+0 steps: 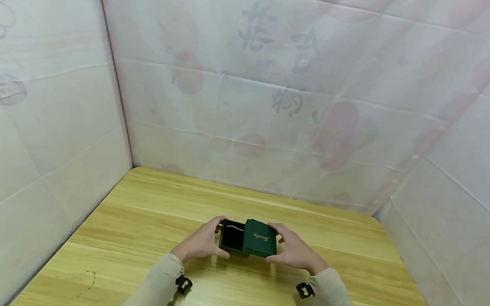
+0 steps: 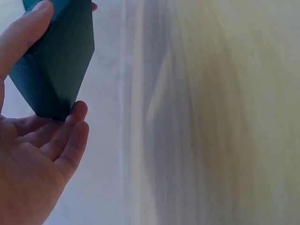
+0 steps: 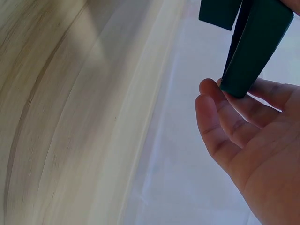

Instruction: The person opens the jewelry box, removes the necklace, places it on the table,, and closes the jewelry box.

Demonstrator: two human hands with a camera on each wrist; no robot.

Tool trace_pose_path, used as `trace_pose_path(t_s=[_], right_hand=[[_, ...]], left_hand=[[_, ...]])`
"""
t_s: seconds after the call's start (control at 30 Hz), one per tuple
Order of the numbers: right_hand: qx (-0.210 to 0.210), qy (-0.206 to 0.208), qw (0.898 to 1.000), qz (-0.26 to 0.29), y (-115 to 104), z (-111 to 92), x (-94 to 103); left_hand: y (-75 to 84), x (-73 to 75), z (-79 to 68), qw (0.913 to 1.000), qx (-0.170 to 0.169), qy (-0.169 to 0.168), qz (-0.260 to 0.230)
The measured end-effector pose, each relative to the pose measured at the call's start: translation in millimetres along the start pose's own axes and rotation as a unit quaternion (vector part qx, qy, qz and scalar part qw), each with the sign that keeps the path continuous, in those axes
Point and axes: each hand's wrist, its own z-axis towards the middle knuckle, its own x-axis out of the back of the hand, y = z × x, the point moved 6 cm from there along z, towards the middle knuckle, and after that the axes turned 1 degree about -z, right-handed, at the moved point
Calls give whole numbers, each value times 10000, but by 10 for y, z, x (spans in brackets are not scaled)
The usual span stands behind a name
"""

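Observation:
Between both hands is a dark green jewelry box in two parts, held off the table. My left hand (image 1: 203,241) grips the box base (image 1: 232,240), thumb on the near side and fingers at the far side. A thin silvery chain (image 1: 235,227) lies near the far edge of its dark inside. The lid (image 1: 260,240), with gold lettering on top, is pinched by my right hand (image 1: 300,251) and sits offset to the right, hiding the base's right part. In the right wrist view a narrow gap shows between the lid (image 3: 258,42) and the base (image 3: 219,11).
A wood-grain table (image 1: 148,212) lies beneath the hands. Pale printed cloth (image 1: 230,114) hangs behind it and along both sides. Each wrist wears a black band (image 1: 184,284) with a small device.

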Motion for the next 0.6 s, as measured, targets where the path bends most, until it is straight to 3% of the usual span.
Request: trace_pose_path(t_s=[0.6], right_hand=[[-212,116,9997,-39,235,-146,112]], left_hand=[[-4,66,-12,9995,-59,-26,304]])
